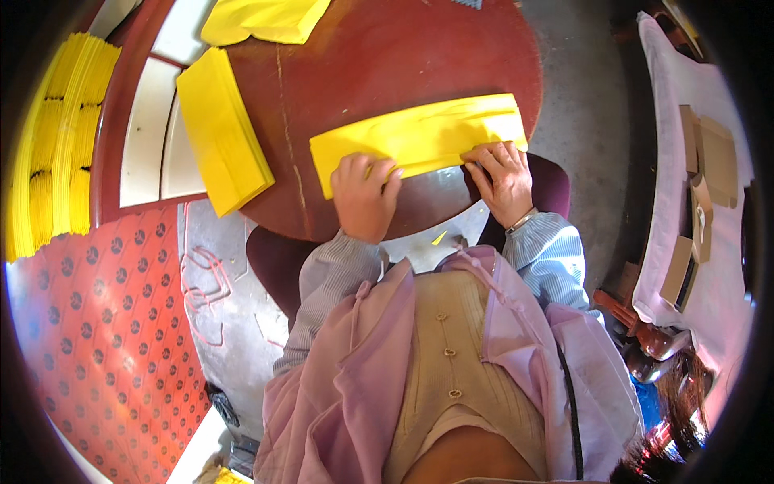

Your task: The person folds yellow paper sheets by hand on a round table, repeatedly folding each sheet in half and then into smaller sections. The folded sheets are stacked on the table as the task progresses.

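A long yellow folded stack (419, 133) of thin sheets, cloth or paper I cannot tell, lies across the near part of the round red-brown table (387, 48). My left hand (364, 196) grips its near edge towards the left end, with the fingers curled over. At the right end, the fingers of my right hand (501, 179) press together on the near edge, the thumb tucked at its side. Left of it rests another yellow folded stack (224, 133), overhanging the table's edge. Further back is a yellow piece (270, 18), partly cut off by the view.
Tall yellow stacks (68, 137) stand at the far left, beside a white-panelled red unit (147, 133). Dark chairs (548, 189) sit close under the table's near side. On the right, a pink-covered table (669, 161) holds open brown cartons (717, 161).
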The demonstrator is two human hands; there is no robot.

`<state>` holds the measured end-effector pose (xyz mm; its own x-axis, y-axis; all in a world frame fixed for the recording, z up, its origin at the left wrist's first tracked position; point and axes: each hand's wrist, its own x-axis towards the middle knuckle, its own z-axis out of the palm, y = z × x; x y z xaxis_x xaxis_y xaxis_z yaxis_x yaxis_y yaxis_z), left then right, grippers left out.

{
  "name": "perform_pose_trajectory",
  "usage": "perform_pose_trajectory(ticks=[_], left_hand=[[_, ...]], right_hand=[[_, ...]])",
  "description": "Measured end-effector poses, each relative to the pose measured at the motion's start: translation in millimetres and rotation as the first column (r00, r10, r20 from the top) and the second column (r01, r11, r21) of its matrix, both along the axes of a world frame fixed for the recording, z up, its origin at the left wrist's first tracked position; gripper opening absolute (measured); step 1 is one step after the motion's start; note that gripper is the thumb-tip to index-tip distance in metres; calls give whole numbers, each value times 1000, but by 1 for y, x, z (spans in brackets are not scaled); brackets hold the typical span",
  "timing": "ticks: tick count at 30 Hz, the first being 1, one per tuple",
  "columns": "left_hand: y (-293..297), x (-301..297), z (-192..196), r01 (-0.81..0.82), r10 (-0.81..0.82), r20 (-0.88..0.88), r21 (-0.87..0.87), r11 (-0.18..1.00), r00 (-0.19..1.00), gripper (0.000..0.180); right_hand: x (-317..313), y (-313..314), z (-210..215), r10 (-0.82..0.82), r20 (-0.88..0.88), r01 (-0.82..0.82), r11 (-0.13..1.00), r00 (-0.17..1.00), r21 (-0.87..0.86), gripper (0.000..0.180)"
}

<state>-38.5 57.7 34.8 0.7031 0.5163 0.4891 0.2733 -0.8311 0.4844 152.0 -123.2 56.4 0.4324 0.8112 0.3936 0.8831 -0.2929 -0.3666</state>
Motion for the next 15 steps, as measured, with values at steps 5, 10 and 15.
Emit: perform_pose_trajectory(ticks=[5, 10, 15], left_hand=[[-3, 0, -1, -45, 46, -42, 18, 999, 998, 16], [-5, 2, -4, -92, 94, -77, 32, 995, 993, 17], [2, -11, 2, -115, 118, -127, 34, 993, 985, 15]], right_hand=[[4, 10, 3, -47, -39, 49, 997, 998, 54, 12], [-2, 29, -4, -9, -2, 9, 1000, 1000, 24, 19], [19, -12, -2, -165, 3, 165, 985, 986, -42, 15]])
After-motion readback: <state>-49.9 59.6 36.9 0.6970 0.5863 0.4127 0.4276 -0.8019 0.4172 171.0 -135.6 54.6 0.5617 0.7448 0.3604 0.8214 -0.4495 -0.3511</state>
